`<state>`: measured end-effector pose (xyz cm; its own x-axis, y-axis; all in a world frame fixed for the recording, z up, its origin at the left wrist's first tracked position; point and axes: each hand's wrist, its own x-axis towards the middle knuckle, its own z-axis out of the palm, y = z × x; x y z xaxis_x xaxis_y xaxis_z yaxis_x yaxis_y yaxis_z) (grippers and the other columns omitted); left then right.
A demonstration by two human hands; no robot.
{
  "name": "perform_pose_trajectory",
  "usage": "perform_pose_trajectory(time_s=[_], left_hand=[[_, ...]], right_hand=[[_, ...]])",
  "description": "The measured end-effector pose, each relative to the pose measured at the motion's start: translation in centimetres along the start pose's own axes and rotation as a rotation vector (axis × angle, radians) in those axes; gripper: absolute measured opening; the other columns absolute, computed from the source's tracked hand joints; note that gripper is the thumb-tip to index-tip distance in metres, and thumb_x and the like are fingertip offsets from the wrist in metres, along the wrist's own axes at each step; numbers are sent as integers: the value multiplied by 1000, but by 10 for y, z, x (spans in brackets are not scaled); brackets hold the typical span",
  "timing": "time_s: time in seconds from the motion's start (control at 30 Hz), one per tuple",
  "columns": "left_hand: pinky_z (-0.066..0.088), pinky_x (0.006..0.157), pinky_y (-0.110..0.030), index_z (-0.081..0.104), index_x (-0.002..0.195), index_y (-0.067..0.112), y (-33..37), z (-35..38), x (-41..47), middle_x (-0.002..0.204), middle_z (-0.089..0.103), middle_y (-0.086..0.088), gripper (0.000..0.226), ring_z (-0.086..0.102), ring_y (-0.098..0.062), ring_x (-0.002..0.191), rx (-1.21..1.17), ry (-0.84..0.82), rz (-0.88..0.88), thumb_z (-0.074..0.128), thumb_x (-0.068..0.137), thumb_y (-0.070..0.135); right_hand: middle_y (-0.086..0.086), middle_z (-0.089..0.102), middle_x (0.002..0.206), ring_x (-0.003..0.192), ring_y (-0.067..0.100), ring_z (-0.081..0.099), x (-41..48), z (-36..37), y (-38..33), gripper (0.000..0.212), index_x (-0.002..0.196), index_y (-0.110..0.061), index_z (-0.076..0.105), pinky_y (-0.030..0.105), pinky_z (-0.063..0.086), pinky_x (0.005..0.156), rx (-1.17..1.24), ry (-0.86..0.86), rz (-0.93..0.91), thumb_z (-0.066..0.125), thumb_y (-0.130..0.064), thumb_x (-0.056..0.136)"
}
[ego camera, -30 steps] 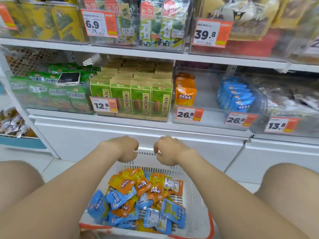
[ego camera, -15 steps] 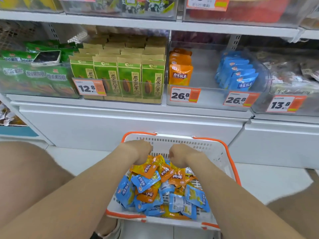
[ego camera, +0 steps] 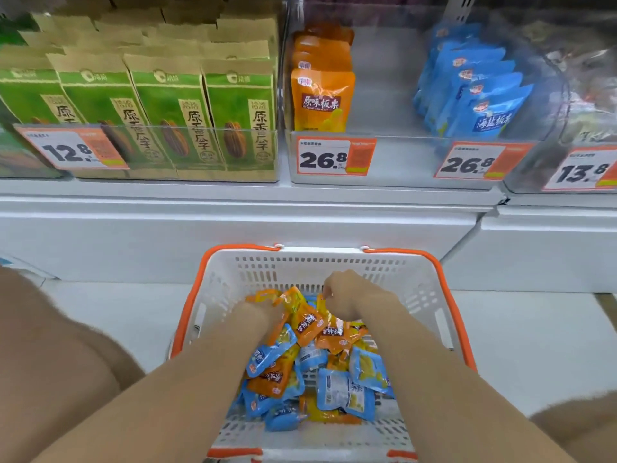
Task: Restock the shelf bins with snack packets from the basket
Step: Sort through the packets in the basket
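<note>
Head view: pinching orange packets (ego camera: pixel 309 324) with right grip (ego camera: pixel 347 297), left grip (ego camera: pixel 262 317) unreadable among them, shelf bin (ego camera: pixel 397 155) straight ahead and above.

The basket (ego camera: pixel 334 262) stands on the floor (ego camera: pixel 133 312) before the shelf (ego camera: pixel 233 192), with snack packets (ego camera: pixel 334 372) heaped inside it. On the shelf, seed cartons (ego camera: pixel 173 118) stand left of a bin (ego camera: pixel 400 158) holding 2 pouch rows: 1 row (ego camera: pixel 322 98) along its left wall, 1 row (ego camera: pixel 480 105) towards its right.

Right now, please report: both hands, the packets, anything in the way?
Left hand buried among small orange foil snack packets, grip unclear. Right hand pinching one. White plastic basket well stocked. Clear plastic shelf bin unobstructed.
</note>
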<state>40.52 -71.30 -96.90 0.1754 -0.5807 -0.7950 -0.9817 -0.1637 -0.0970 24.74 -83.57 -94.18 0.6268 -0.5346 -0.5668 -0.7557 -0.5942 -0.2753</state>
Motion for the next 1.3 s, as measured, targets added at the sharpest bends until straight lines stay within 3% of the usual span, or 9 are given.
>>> perform_pose_trajectory(time_s=[0.13,0.27,0.5,0.6,0.7,0.87,1.0,1.13,1.3], left_hand=[[45,110,-50,29,160,18,3,2,4,162,36,-9,78,45,-38,142,33,62,44,70,94,8],[37,115,-54,33,157,19,11,13,8,166,27,-12,86,35,-38,148,163,98,92,81,87,10],[36,115,-51,65,126,22,17,19,7,150,43,-8,30,37,-35,141,215,290,164,69,97,16],[50,98,-35,72,108,18,6,11,-1,129,61,-4,15,57,-26,116,110,296,170,70,94,16],[47,60,-15,72,111,7,-11,10,-4,116,72,-11,20,60,-14,77,67,338,183,57,101,14],[52,95,-29,66,130,7,-11,3,-28,134,63,-10,37,63,-25,116,-75,203,65,75,95,10],[47,58,-3,56,143,-1,-5,-7,-44,145,56,-18,39,60,-15,88,-108,181,74,54,105,10],[48,109,-31,60,141,5,-1,-9,-29,151,53,-15,44,58,-30,130,-477,233,-179,61,98,-1],[49,95,-30,64,131,5,-8,-8,-27,135,61,-14,42,62,-31,113,-818,303,-226,64,90,-6]], right_hand=[[12,70,114,101,31,68,-1,-5,8,27,117,-9,70,45,60,91,-3,-6,10,51,-9,97],[11,70,114,99,31,67,-6,-2,9,25,116,-13,69,45,60,91,-45,-6,10,53,-11,97],[12,69,117,102,32,67,-18,1,-12,27,119,-12,69,44,59,90,-5,16,-37,53,-13,98],[12,68,120,105,32,67,-27,0,-15,27,121,-12,68,46,59,93,-6,4,-39,53,-15,98],[12,66,123,109,33,65,-37,0,-11,27,123,-11,67,46,57,96,-12,-11,-20,53,-18,101],[12,68,119,105,32,67,-47,6,-1,27,120,-12,67,46,59,93,-57,-40,32,53,-17,98],[11,71,118,105,30,69,-47,9,-2,28,118,-12,70,47,59,93,-81,-56,41,54,-16,96],[13,70,119,107,32,69,-45,8,-10,29,121,-11,70,48,60,93,-74,-62,36,53,-15,97],[11,68,116,101,30,67,-39,6,-17,24,119,-12,68,43,60,90,-93,-47,13,55,-16,99]])
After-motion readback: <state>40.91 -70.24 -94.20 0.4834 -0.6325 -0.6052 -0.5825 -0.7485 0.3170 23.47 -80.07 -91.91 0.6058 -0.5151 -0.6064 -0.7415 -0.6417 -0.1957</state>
